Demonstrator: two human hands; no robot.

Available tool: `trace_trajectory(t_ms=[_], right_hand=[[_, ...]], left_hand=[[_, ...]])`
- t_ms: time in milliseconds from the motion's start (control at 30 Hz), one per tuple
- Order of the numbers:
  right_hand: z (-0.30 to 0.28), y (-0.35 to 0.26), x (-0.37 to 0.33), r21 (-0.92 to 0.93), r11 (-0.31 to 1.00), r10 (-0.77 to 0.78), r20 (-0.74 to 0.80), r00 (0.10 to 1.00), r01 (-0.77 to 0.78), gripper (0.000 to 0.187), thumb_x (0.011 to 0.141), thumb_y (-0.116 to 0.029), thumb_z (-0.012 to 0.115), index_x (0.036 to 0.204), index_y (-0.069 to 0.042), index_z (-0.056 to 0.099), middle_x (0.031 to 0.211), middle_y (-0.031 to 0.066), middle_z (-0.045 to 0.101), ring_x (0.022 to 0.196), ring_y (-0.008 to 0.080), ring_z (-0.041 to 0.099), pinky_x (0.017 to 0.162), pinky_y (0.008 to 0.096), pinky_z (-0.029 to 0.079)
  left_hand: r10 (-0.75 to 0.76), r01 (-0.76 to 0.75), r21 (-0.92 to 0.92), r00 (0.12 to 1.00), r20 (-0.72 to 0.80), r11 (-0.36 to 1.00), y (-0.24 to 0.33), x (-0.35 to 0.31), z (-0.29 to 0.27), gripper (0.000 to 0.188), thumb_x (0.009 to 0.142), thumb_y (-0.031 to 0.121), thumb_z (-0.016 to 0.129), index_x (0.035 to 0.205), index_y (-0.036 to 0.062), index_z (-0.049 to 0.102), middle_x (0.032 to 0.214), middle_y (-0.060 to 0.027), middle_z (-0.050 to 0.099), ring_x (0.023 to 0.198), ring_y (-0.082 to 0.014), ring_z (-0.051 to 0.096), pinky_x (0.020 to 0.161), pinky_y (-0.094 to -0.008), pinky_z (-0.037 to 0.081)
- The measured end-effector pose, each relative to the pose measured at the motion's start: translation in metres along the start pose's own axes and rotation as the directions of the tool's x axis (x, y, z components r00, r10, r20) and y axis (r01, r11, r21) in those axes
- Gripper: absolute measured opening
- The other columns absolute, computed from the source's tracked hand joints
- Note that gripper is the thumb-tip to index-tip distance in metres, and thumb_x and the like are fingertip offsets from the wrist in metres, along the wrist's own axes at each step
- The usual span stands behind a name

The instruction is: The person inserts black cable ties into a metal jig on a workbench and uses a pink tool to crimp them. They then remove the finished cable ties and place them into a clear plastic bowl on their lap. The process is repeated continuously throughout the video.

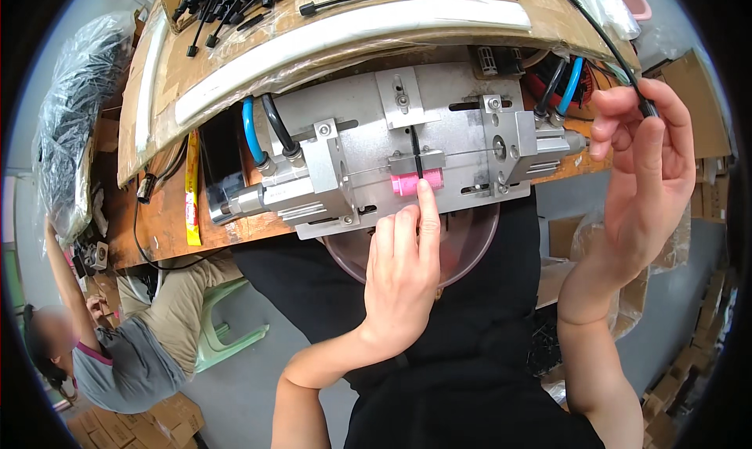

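On the grey metal fixture (454,133), a black plastic strip (416,145) lies over a pink block (405,185); the left grip (402,282), index extended to its near end, pinches nothing. The right grip (648,163) pinches a second strip (599,32). Light, straight downward pressure should best keep alignment.

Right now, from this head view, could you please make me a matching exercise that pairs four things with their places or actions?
1. Left hand
2. Right hand
3. Yellow packet
4. Green stool

A. Stands on the floor
B. Holds up a black strip
C. Reaches an index fingertip to the pink piece
D. Lies on the wooden table, left of the metal fixture

Pairs: 1-C, 2-B, 3-D, 4-A
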State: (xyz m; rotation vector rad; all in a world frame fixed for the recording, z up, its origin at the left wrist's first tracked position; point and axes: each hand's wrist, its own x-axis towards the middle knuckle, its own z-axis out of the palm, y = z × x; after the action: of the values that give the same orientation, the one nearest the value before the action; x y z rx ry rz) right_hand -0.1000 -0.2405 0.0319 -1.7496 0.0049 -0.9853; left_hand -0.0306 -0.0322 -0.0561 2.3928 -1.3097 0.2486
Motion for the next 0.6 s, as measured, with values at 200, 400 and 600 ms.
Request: trace_trajectory(t_ms=[200, 400, 600], right_hand=[[0.018, -0.008, -0.025, -0.103, 0.993, 0.051, -0.058, 0.997, -0.057, 0.02, 0.09, 0.0, 0.06, 0.108, 0.003, 0.053, 0.101, 0.0227, 0.064, 0.078, 0.0185, 0.059, 0.066, 0.0267, 0.05], [0.06, 0.022, -0.085, -0.392, 0.914, 0.01, 0.279, 0.96, 0.104, 0.056, 0.068, 0.015, 0.069, 0.122, 0.011, 0.054, 0.106, 0.0192, 0.065, 0.068, 0.0254, 0.059, 0.06, 0.0339, 0.05], [0.078, 0.042, -0.095, -0.474, 0.871, 0.094, 0.416, 0.904, 0.128, 0.065, 0.071, 0.009, 0.068, 0.132, 0.013, 0.046, 0.094, 0.0158, 0.062, 0.068, 0.0233, 0.055, 0.063, 0.0346, 0.049]], left_hand=[[0.027, -0.027, 0.021, 1.0, -0.004, 0.999, 0.001, 0.004, -0.002, 0.067, 0.073, -0.006, 0.06, 0.138, -0.0078, 0.042, 0.102, -0.0109, 0.053, 0.085, -0.0221, 0.051, 0.078, -0.0316, 0.047], [-0.067, 0.067, -0.132, 0.998, 0.004, 0.989, 0.001, 0.002, -0.018, 0.068, 0.075, -0.004, 0.062, 0.139, -0.0075, 0.04, 0.107, -0.0136, 0.053, 0.091, -0.026, 0.052, 0.081, -0.0325, 0.048], [-0.14, 0.127, -0.192, 0.989, -0.056, 0.973, -0.001, -0.02, -0.037, 0.071, 0.067, -0.014, 0.069, 0.135, -0.0079, 0.047, 0.112, -0.0153, 0.054, 0.09, -0.0264, 0.052, 0.076, -0.0336, 0.046]])
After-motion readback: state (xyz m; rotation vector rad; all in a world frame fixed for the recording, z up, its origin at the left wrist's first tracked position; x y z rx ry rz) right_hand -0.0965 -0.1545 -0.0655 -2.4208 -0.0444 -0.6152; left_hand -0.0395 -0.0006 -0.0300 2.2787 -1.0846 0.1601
